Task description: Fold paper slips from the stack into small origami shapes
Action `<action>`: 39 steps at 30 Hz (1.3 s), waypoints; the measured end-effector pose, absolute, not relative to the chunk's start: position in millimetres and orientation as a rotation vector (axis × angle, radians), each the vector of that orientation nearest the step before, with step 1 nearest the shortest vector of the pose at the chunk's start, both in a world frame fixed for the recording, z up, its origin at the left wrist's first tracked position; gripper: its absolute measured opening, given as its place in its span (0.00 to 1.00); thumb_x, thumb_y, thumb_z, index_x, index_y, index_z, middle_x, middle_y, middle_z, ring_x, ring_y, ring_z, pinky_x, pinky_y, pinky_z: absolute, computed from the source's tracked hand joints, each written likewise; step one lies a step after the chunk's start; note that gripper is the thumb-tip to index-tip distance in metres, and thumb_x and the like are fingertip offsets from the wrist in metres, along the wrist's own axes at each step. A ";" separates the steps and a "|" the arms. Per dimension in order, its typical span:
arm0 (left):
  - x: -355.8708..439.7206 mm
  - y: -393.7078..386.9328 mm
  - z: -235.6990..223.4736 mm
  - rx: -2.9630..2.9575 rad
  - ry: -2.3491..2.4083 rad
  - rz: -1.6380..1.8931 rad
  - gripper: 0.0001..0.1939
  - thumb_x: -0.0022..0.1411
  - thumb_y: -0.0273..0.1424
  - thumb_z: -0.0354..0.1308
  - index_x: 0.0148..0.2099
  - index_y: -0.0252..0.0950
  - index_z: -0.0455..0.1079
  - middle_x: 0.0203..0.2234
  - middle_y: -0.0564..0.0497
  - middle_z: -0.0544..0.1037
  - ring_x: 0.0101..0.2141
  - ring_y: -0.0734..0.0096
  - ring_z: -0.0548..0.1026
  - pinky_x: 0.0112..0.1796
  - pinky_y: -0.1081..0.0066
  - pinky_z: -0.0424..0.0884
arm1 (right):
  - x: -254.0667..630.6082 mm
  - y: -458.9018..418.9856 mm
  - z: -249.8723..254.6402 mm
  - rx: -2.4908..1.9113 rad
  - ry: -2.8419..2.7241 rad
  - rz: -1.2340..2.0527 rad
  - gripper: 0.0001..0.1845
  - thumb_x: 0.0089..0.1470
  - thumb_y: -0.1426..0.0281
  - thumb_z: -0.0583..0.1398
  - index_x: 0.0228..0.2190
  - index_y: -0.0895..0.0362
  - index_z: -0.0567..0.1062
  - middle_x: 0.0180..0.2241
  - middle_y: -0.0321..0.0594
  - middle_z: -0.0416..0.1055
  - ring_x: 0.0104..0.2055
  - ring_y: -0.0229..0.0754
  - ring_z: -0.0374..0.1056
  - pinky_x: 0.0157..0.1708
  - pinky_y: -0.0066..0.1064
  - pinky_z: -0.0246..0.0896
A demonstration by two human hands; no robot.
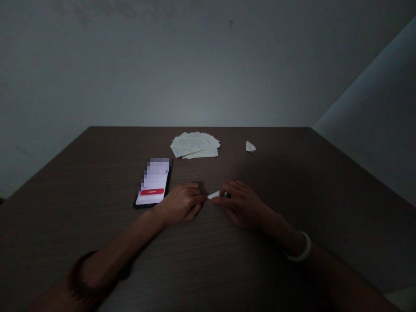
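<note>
A small folded piece of white paper (215,195) is between my two hands, low over the brown table. My right hand (244,203) pinches its right part between thumb and fingers, which partly cover it. From the other side, my left hand (182,202) has its fingers curled, with a fingertip at the paper's pointed left end. How firmly that fingertip holds the end is hard to see in the dim light. Close to my left wrist lies a phone (152,182) with a lit screen and a red button on it.
A fanned pile of printed paper slips (196,145) lies toward the back of the table (107,149). Right of it sits a small folded white paper piece (250,147). A pale wall (201,65) rises behind the table's far edge.
</note>
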State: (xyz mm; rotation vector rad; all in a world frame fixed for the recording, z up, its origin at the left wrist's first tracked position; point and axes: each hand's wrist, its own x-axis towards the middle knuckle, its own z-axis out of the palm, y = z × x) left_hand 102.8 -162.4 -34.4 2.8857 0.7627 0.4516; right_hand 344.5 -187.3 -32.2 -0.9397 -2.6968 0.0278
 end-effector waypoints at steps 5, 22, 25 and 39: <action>102.4 -162.5 -34.0 2.899 0.769 0.449 0.15 0.62 0.25 0.47 0.41 0.33 0.76 0.25 0.46 0.74 0.31 0.63 0.70 0.33 0.65 0.69 | 344.0 -188.6 -30.5 -0.926 -2.706 0.028 0.22 0.52 0.78 0.58 0.49 0.51 0.71 0.41 0.43 0.65 0.41 0.46 0.59 0.40 0.38 0.53; 102.8 -163.0 -32.3 2.940 0.770 0.384 0.15 0.63 0.25 0.47 0.42 0.32 0.75 0.25 0.46 0.73 0.30 0.63 0.71 0.32 0.67 0.68 | 343.2 -187.4 -30.9 -0.922 -2.710 0.059 0.25 0.51 0.78 0.58 0.51 0.51 0.70 0.41 0.43 0.65 0.41 0.46 0.58 0.40 0.38 0.52; 103.1 -163.0 -32.2 2.956 0.772 0.388 0.14 0.63 0.25 0.48 0.41 0.32 0.75 0.25 0.47 0.73 0.30 0.64 0.71 0.31 0.67 0.68 | 343.5 -187.2 -31.5 -0.933 -2.696 0.101 0.24 0.52 0.78 0.57 0.50 0.51 0.71 0.41 0.43 0.65 0.42 0.46 0.59 0.40 0.38 0.52; 105.0 -162.8 -33.2 2.986 0.757 0.439 0.15 0.64 0.25 0.46 0.38 0.32 0.75 0.24 0.47 0.73 0.28 0.65 0.71 0.29 0.67 0.68 | 339.5 -189.9 -29.9 -0.986 -2.681 0.083 0.25 0.51 0.78 0.57 0.52 0.53 0.69 0.42 0.46 0.64 0.43 0.48 0.59 0.42 0.40 0.55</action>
